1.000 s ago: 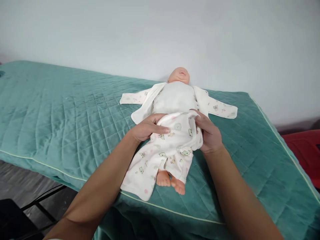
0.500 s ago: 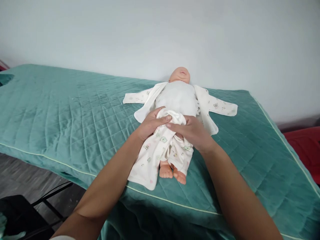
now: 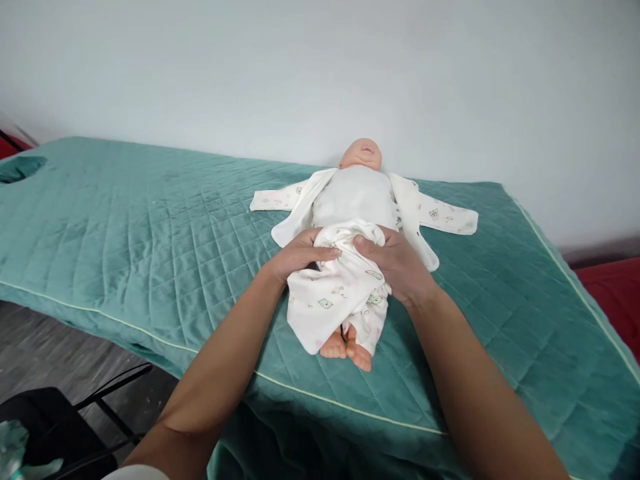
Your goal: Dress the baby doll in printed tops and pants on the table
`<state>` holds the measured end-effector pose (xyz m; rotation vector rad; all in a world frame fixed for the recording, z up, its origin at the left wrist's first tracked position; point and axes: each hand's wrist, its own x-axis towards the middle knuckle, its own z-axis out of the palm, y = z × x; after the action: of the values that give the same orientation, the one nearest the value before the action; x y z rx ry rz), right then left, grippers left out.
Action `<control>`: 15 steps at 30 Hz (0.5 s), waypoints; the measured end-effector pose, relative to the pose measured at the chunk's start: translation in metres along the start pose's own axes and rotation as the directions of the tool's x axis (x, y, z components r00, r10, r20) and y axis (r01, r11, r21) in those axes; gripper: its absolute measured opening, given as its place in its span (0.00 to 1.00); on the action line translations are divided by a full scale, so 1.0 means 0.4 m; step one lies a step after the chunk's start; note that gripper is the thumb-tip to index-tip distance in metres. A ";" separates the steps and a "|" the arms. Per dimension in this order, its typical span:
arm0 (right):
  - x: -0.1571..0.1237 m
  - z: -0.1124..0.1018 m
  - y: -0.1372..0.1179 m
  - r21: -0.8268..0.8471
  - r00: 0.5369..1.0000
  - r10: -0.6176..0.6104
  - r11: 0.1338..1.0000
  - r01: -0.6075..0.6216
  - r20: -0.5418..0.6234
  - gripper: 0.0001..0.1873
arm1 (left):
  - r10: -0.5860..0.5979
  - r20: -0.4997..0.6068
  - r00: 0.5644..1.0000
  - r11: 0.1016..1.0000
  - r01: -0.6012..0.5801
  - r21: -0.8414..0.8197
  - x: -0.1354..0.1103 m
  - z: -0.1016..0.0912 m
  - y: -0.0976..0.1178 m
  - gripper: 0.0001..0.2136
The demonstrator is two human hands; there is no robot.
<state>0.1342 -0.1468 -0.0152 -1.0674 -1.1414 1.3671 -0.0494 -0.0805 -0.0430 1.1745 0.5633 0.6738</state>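
A baby doll (image 3: 356, 197) lies on its back with its head toward the wall and its bare feet (image 3: 359, 355) toward me. Its white printed baby shirt (image 3: 299, 213) is spread open at both sides, sleeves outstretched. Over the doll's lower body I hold white printed baby pants (image 3: 335, 293), bunched at the top. My left hand (image 3: 301, 255) grips the bunched cloth on the left, thumb on top. On the right, my right hand (image 3: 395, 260) pinches the same cloth with its thumb. One pant leg hangs over the doll's legs; the fingers under the fabric are hidden.
A green quilted cover (image 3: 175, 253) spreads over the bed, with a hole (image 3: 23, 169) at its far left. The pale wall (image 3: 300, 73) stands behind. A black chair-like object (image 3: 45, 420) is at lower left and a red object (image 3: 613, 293) at right.
The loose pant leg has drawn up and swung right, across the doll's legs. My hands have moved a little apart, gathering the cloth between them. The view has shifted slightly.
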 end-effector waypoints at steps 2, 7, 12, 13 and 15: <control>-0.003 -0.002 -0.010 -0.116 0.997 -0.004 0.993 0.012 0.072 0.26 | 0.042 -0.048 0.998 0.997 -0.045 -0.064 0.003 0.001 -0.012 0.22; -0.014 -0.003 -0.035 -0.464 0.960 0.138 0.886 -0.009 0.245 0.19 | 0.074 -0.163 0.984 0.997 -0.079 -0.025 0.003 -0.002 -0.025 0.23; -0.015 -0.007 -0.008 -0.119 0.986 0.114 0.988 -0.099 0.125 0.21 | 0.067 -0.091 0.994 0.991 -0.055 0.123 0.003 -0.007 -0.008 0.25; -0.012 -0.008 -0.001 -0.024 0.991 0.103 0.995 -0.101 0.090 0.22 | 0.063 -0.031 0.998 0.986 -0.057 0.154 0.002 -0.008 0.001 0.26; -0.006 -0.011 0.010 0.095 0.995 0.095 0.991 -0.098 0.032 0.23 | 0.028 0.088 0.996 0.975 -0.047 0.216 -0.002 -0.008 0.021 0.29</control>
<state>0.1381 -0.1489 -0.0196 -1.0482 -1.0436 1.5017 -0.0539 -0.0772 -0.0358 1.4159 0.5546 0.6019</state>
